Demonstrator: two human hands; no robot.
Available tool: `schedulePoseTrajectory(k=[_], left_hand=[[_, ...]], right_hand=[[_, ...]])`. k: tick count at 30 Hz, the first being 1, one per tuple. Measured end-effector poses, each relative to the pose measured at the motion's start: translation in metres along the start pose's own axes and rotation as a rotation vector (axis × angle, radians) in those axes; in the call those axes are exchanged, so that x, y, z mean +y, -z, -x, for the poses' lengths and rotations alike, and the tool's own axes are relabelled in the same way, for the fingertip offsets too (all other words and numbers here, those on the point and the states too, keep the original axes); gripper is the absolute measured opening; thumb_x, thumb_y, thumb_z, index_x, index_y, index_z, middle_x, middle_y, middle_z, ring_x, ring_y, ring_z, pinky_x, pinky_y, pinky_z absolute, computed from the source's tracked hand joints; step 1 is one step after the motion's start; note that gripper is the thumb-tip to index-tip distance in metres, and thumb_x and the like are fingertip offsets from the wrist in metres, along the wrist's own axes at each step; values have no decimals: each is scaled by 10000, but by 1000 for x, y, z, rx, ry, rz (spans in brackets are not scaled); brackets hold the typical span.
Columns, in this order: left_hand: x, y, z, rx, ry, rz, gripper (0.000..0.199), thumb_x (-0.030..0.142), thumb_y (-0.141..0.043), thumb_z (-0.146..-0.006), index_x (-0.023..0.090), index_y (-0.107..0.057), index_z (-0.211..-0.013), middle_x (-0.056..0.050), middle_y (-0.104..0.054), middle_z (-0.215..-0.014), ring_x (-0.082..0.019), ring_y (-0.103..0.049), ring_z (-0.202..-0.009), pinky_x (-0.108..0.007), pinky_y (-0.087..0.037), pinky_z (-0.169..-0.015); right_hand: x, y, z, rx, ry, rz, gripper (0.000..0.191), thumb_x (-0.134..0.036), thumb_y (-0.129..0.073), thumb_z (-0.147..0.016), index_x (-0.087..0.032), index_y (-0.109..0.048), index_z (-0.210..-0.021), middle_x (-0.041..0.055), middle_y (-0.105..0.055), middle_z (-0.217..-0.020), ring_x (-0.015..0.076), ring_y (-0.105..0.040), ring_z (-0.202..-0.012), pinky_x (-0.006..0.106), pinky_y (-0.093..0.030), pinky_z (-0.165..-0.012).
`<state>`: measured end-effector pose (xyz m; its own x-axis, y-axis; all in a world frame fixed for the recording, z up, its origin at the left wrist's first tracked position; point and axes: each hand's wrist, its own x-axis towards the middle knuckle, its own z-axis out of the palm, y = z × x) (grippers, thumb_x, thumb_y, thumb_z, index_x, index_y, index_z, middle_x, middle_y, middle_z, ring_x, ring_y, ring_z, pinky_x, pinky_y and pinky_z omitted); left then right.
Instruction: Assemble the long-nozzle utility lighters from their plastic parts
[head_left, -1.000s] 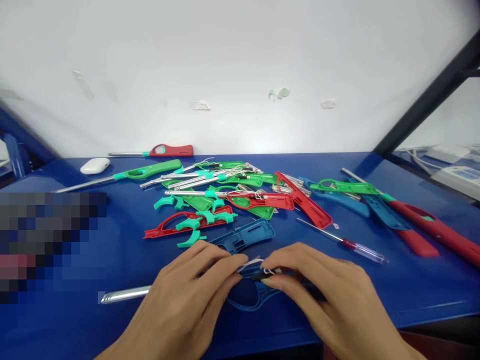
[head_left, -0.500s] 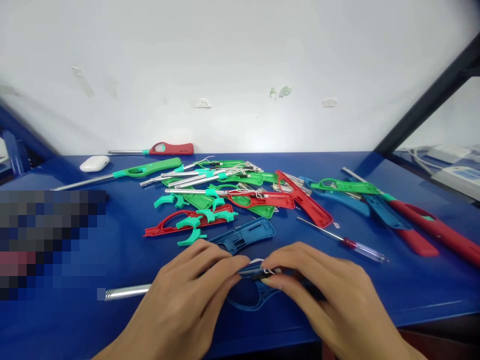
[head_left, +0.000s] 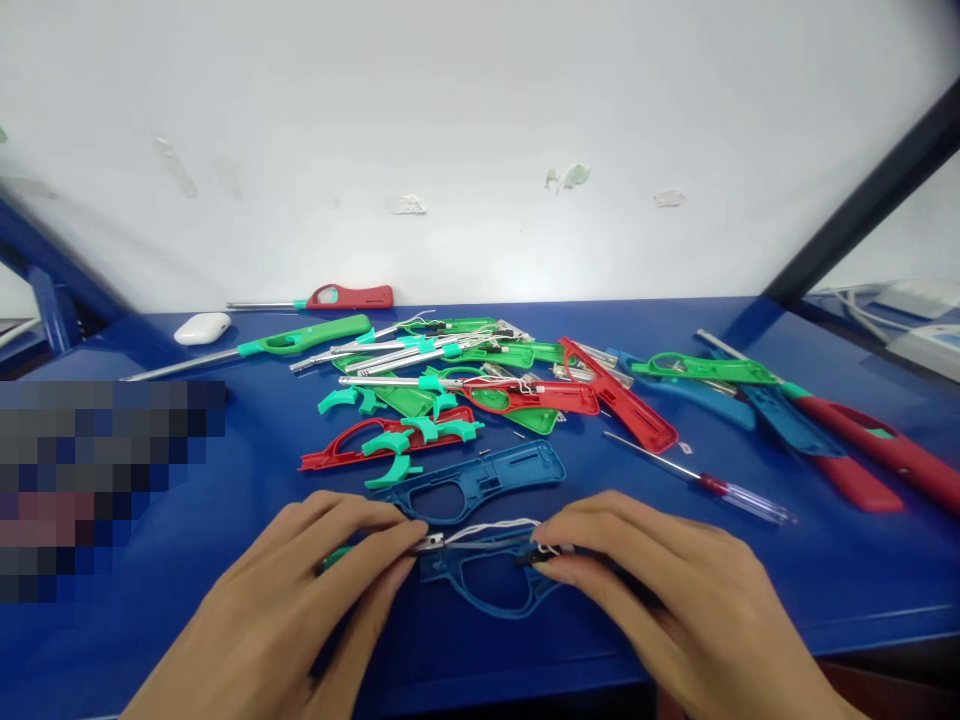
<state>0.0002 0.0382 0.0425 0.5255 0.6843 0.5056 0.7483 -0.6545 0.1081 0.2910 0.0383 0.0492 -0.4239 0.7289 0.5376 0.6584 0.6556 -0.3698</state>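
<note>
- My left hand (head_left: 300,590) pinches the end of a metal tube (head_left: 431,542) between thumb and fingers.
- My right hand (head_left: 660,580) pinches a small black part (head_left: 529,556) over the near blue shell (head_left: 499,610); white wires (head_left: 487,527) arch between both hands.
- That shell lies at the table's (head_left: 570,650) near side, its handle end hidden by my right hand.
- Just beyond sits another blue shell (head_left: 517,472), crowding the space ahead.
- Teal pieces (head_left: 386,443) lie on and around a red shell (head_left: 330,455), farther left.
- A screwdriver (head_left: 712,485) lies beyond my right hand.
</note>
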Motion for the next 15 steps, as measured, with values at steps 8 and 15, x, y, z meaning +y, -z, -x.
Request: schedulePoseTrajectory(k=[8,15], left_hand=[[2,3,8,29,-17,48,253,251,-513,-1062,337,-682,-1229,50,-744,-1133,-105,-720,-958,-178,-573,-875],[4,3,9,6,-46,64,378,126,-534,-980,355,-688,-1239,35,-761,-1086,-120,-731,-858,-200,-585,-761]], right_hand=[[-1,1,3,46,13,54,345,-417,-450,-1128,-313,-752,-1000,-112,-821,-946,69,-794,-772,161,-621,-701],[-1,1,3,64,28,54,339,-421,-453,-1126,-330,-753,-998,-129,-826,-952,67,-798,-758,170,-628,-717]])
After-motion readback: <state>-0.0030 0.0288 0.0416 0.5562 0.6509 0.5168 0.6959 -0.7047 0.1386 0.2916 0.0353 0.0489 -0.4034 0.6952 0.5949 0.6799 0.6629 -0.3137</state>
